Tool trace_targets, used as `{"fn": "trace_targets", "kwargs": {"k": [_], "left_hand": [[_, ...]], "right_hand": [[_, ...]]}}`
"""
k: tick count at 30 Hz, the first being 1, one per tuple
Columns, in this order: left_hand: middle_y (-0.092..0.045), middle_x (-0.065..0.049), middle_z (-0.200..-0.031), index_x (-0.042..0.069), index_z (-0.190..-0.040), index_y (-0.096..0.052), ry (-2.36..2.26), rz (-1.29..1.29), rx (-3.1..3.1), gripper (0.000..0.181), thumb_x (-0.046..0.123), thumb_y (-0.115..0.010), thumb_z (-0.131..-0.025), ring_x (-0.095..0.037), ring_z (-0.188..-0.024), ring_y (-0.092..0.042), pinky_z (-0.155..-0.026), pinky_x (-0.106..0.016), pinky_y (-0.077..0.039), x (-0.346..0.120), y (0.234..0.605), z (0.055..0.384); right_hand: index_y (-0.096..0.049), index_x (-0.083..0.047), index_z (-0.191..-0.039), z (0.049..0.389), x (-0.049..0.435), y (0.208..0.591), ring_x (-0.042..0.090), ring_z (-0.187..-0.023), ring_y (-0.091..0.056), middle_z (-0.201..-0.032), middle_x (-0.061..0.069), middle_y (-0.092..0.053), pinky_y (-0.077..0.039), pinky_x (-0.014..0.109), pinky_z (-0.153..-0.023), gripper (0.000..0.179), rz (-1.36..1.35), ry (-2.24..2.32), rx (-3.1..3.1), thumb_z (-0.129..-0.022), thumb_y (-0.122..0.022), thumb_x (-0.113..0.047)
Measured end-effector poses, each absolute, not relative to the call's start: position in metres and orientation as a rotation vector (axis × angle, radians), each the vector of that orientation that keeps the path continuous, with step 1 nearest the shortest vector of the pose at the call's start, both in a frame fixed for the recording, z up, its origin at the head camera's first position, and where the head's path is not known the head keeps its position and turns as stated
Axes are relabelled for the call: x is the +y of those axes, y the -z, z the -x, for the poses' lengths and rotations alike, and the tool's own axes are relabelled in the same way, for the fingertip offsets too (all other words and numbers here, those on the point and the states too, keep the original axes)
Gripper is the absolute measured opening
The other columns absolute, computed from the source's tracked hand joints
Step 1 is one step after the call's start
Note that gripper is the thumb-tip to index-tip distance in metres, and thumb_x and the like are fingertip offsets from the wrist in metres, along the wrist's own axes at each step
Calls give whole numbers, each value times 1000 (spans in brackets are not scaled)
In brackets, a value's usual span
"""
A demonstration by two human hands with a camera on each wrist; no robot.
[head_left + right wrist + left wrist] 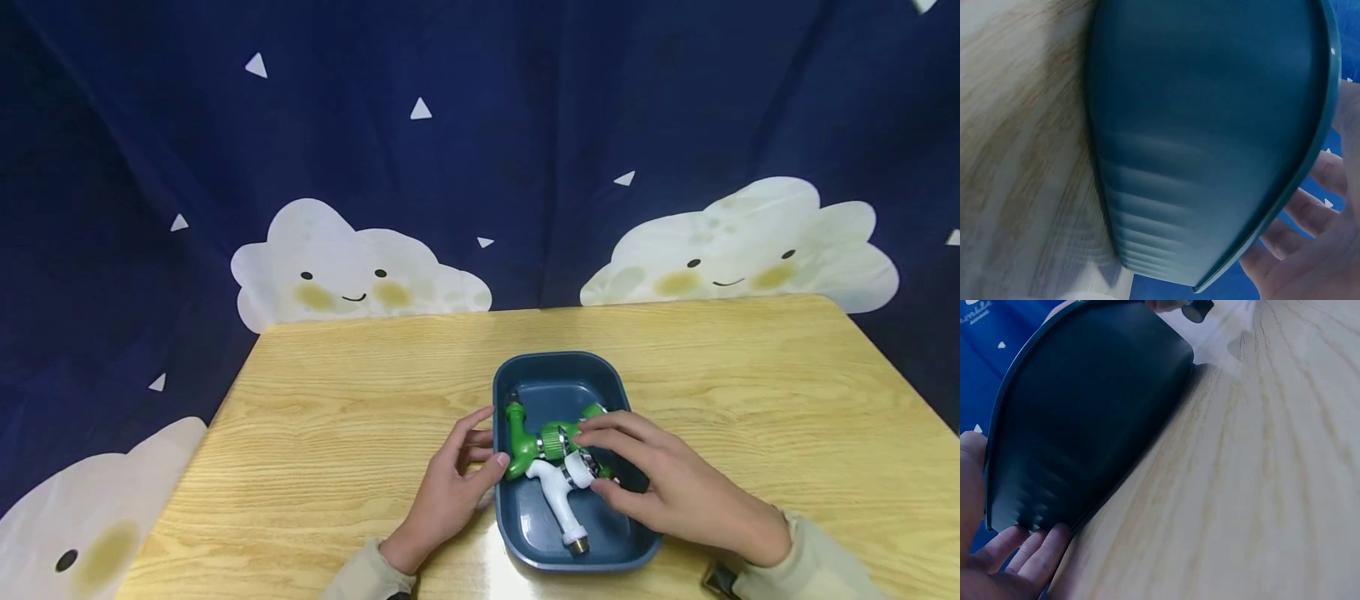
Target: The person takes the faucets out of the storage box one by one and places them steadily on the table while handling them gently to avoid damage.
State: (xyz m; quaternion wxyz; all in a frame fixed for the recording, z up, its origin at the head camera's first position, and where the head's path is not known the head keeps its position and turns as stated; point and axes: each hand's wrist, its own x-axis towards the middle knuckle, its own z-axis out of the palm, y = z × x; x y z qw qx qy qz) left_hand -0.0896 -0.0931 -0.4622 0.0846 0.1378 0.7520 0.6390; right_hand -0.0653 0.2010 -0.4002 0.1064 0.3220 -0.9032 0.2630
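A dark blue plastic bin (540,560) stands on the table with several taps in it. My left hand (452,487) holds the bin's left side, thumb at the rim and fingertips (1054,540) against the outer wall. Inside, a green tap (519,442) lies by the left wall. A white tap (557,493) lies nearer me, its spout end toward the front. My right hand (675,479) reaches over the right rim, fingers spread and bent above the white tap's knob and more green parts. Those parts are partly hidden; whether the fingertips touch them I cannot tell.
The wooden table (360,392) spreads out on both sides of the bin. Behind it hangs a dark blue curtain (525,150) with smiling clouds and white triangles. A dark wrist strap (722,577) shows by the right sleeve.
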Motion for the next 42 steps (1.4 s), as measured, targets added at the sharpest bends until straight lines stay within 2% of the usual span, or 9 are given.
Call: {"fn": "trace_targets", "kwargs": {"k": [5, 14, 24, 35, 42], "left_hand": [[-64, -23, -135, 16, -155, -44, -1904, -403, 2240, 60, 16, -68, -100, -17, -109, -70, -88, -22, -59, -92, 461, 90], [-65, -18, -136, 21, -155, -45, -1910, -332, 2210, 62, 15, -70, -98, -21, -110, -69, -89, -22, -59, -91, 461, 90], [-65, -19, -135, 20, -155, -44, -1915, -341, 2203, 63, 13, -70, -98, -19, -109, -69, -88, -23, -60, -91, 461, 90], [-63, -19, -137, 19, -156, -42, -1914, -350, 2187, 62, 14, -68, -100, -21, -111, -69, -89, -24, -60, -92, 461, 90], [-64, -19, -136, 20, -156, -43, -1913, -353, 2193, 62, 14, -69, -99, -18, -110, -69, -89, -23, -60, -92, 460, 90]], "right_hand": [[-67, -31, -131, 67, 199, 400, 7, -122, -63, -135, -14, -63, -60, 34, -95, 44, -959, -742, -2684, -89, -82, -27], [-71, -27, -125, 71, 193, 403, 4, -117, -63, -131, -15, -63, -59, 33, -94, 37, -1055, -706, -2620, -90, -81, -30], [-72, -27, -118, 75, 190, 406, 5, -115, -62, -126, -18, -64, -59, 36, -94, 29, -1081, -675, -2666, -91, -79, -29], [-71, -30, -119, 76, 182, 403, 4, -115, -62, -122, -19, -65, -59, 36, -96, 24, -1124, -636, -2715, -96, -74, -36], [-71, -29, -118, 77, 178, 402, 6, -117, -62, -121, -18, -65, -58, 38, -98, 24, -1147, -613, -2702, -95, -74, -36]]}}
